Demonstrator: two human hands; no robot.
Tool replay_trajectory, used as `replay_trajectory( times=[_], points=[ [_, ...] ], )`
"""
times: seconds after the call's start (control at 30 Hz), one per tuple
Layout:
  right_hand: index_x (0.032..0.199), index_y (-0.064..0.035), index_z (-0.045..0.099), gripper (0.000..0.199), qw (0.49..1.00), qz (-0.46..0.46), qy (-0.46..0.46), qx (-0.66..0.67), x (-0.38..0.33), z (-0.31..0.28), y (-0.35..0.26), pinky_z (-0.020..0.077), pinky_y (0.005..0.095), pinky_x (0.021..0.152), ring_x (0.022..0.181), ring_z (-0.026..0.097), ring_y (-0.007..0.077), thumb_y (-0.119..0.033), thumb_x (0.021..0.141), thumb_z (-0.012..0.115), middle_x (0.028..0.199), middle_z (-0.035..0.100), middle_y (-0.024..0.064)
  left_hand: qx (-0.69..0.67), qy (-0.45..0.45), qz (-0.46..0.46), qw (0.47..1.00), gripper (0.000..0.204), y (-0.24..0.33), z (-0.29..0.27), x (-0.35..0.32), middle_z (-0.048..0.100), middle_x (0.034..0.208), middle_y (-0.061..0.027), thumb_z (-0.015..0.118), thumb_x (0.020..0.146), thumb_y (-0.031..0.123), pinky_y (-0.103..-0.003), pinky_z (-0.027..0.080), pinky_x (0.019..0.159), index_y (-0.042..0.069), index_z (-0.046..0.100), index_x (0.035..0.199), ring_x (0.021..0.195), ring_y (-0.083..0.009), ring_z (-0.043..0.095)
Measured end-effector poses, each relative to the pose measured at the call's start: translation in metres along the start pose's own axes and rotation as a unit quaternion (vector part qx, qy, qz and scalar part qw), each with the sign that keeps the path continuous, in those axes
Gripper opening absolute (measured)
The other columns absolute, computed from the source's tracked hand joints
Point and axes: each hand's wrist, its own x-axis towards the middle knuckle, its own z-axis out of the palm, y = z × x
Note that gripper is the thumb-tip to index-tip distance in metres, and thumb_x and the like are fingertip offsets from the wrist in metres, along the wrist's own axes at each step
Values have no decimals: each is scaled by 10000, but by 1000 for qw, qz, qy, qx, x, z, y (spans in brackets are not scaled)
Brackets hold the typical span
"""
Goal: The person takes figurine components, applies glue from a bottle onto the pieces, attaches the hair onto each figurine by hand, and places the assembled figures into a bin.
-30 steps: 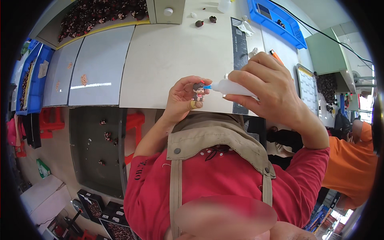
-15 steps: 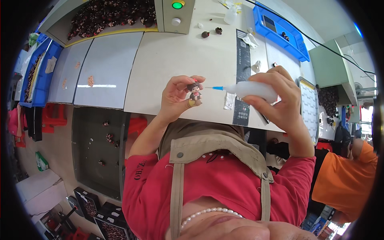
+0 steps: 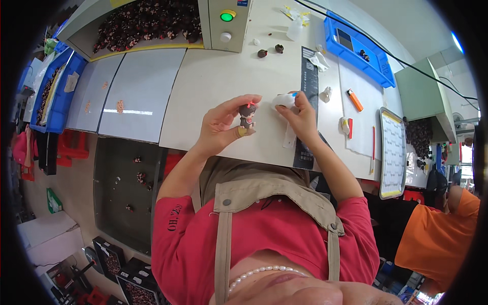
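A small brown-haired doll figurine (image 3: 247, 116) with a red bow and a red bib is pinched between the thumb and fingers of my left hand (image 3: 219, 124). It is held upright above the front of the table, its face turned to the right. A yellow wrap covers the tip of my left thumb. Just to the right, my right hand (image 3: 303, 118) is closed around a white squeeze bottle (image 3: 284, 101). Part of the bottle's blue needle tip shows by my fingers; the needle itself cannot be made out. Bottle and figurine are apart.
Two dark doll heads (image 3: 262, 53) lie farther back on the white table (image 3: 213, 66). To the right are an orange lighter (image 3: 355, 100), a red pen (image 3: 373, 147), a metal-rimmed tray (image 3: 392, 157) and a blue bin (image 3: 373, 61). A grey cabinet (image 3: 223, 35) holding many doll parts stands at the back left.
My right hand has come left and lower, turning the squeeze bottle so its blue tip no longer points at the figurine. The figurine has turned slightly to the right in my left hand.
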Motion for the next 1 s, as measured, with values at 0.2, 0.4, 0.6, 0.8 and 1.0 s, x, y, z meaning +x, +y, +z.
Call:
replay_trajectory(
  times=[0.2, 0.4, 0.6, 0.8, 1.0],
  points=[
    [1096, -52, 521, 444, 984, 22, 3, -175, 1, -1, -9, 421, 343, 869, 1014, 519, 285, -184, 721, 717, 1038, 561, 171, -317, 13, -116, 941, 623, -10, 18, -5, 562, 1164, -165, 758, 719, 128, -366, 457, 886, 71, 456, 1260, 1000, -225, 577],
    [1060, 1, 570, 285, 985, -125, 32, -111, -34, -33, -63, 455, 266, 787, 890, 568, 147, -41, 789, 648, 976, 615, 85, -504, 6, -234, 831, 644, -24, 36, -32, 575, 1142, -149, 744, 742, 251, -306, 470, 892, 40, 447, 1273, 1040, -183, 564],
    [965, 9, 620, 129, 980, 79, -173, 63, -52, -31, -98, 469, 247, 754, 813, 595, 105, -22, 841, 602, 900, 631, 56, -402, -50, -261, 876, 614, -36, 48, -39, 632, 1017, -110, 735, 753, 208, -291, 444, 890, 28, 451, 1267, 1036, -201, 580],
    [921, 11, 628, 106, 949, 138, -269, 96, -38, -30, -100, 492, 261, 773, 851, 624, 136, -23, 820, 629, 890, 642, 62, -431, -13, -292, 854, 521, -36, 47, -42, 640, 1017, -111, 698, 790, 192, -299, 459, 881, 16, 484, 1231, 1020, -212, 594],
    [902, 12, 628, 99, 938, 182, -281, 90, -34, -32, -96, 493, 257, 771, 841, 622, 131, -25, 811, 642, 865, 654, 70, -452, -14, -314, 835, 625, -38, 43, -41, 604, 1082, -133, 751, 718, 290, -319, 514, 856, 3, 483, 1204, 1018, -262, 602]
  ],
)
